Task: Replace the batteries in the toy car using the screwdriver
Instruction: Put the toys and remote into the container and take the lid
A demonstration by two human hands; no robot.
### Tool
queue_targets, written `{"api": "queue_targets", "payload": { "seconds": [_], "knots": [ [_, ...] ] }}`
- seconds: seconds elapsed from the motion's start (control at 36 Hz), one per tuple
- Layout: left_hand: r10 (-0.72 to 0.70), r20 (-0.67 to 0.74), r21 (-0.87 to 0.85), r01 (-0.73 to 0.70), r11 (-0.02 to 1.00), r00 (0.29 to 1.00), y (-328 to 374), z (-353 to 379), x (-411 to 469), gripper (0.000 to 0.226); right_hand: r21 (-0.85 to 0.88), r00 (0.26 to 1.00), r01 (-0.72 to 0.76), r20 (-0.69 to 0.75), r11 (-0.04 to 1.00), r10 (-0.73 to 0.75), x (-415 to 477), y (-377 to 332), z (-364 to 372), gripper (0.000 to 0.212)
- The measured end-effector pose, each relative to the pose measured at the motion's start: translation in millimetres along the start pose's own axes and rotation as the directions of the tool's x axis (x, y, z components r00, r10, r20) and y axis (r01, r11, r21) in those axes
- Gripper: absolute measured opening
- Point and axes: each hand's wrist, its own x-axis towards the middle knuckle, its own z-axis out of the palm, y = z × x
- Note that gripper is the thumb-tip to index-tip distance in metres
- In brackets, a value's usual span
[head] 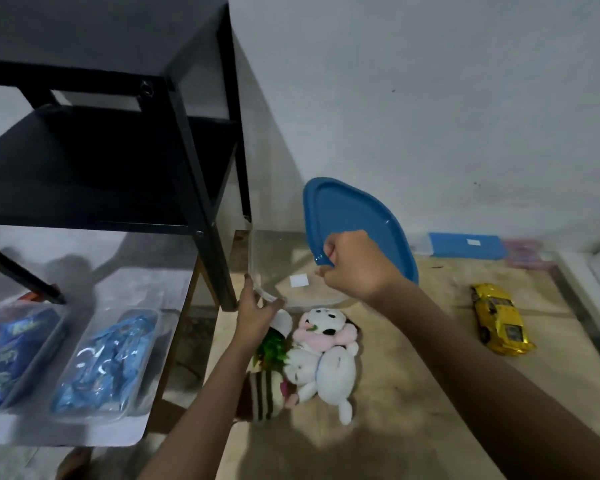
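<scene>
A yellow toy car [499, 320] lies on the wooden table [430, 393] at the right, apart from both hands. My right hand [355, 263] grips the edge of a blue lid [354, 220], tilted up above a clear plastic container [278, 268]. My left hand [257, 311] holds the container's near left rim. The container looks empty apart from a white label. No screwdriver or batteries are visible.
Several plush toys [312, 358] lie just in front of the container. A black metal shelf [118, 140] stands at the left. Blue packets in clear trays [108, 358] sit on a white surface below it. A blue box [465, 244] rests by the wall.
</scene>
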Motion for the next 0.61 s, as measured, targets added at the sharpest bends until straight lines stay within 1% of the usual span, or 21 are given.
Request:
{"api": "queue_targets", "payload": {
  "seconds": [0.06,0.14,0.22,0.28,0.33,0.42,0.47,0.61],
  "knots": [
    [-0.022,-0.028,0.0,0.022,1.0,0.999,0.8,2.7,-1.0,0.068,-0.017,0.998,-0.064,0.014,0.998,0.064,-12.1,20.5,-1.9,0.022],
    [-0.033,-0.065,0.028,0.035,0.999,0.997,-1.4,6.2,-0.7,0.071,-0.052,0.988,-0.152,0.031,0.987,0.154,-30.4,57.0,7.2,0.019],
    [-0.015,-0.091,0.047,0.019,0.999,0.996,1.3,12.1,-3.4,0.069,-0.088,0.977,-0.204,0.048,0.975,0.208,-46.0,92.3,27.5,0.016],
    [-0.008,-0.112,0.039,0.012,0.999,0.994,2.8,16.2,-5.5,0.066,-0.104,0.965,-0.242,0.08,0.965,0.251,-55.0,111.4,42.5,0.024],
    [-0.006,-0.132,0.036,0.011,0.999,0.991,2.9,18.7,-6.6,0.065,-0.13,0.956,-0.262,0.104,0.956,0.276,-61.2,127.5,57.5,0.029],
    [-0.012,-0.145,0.053,0.02,0.998,0.989,0.8,20.2,-6.7,0.065,-0.17,0.947,-0.276,0.117,0.946,0.298,-67.0,143.4,76.9,0.021],
    [-0.026,-0.149,0.067,0.037,0.997,0.988,-0.1,20.2,-6.1,0.067,-0.18,0.946,-0.283,0.109,0.942,0.305,-69.9,149.2,87.0,0.02],
    [-0.061,-0.151,0.094,0.076,0.993,0.987,-1.5,19.1,-4.9,0.071,-0.153,0.926,-0.343,0.108,0.927,0.361,-71.5,161.1,101.5,0.015]
  ]
}}
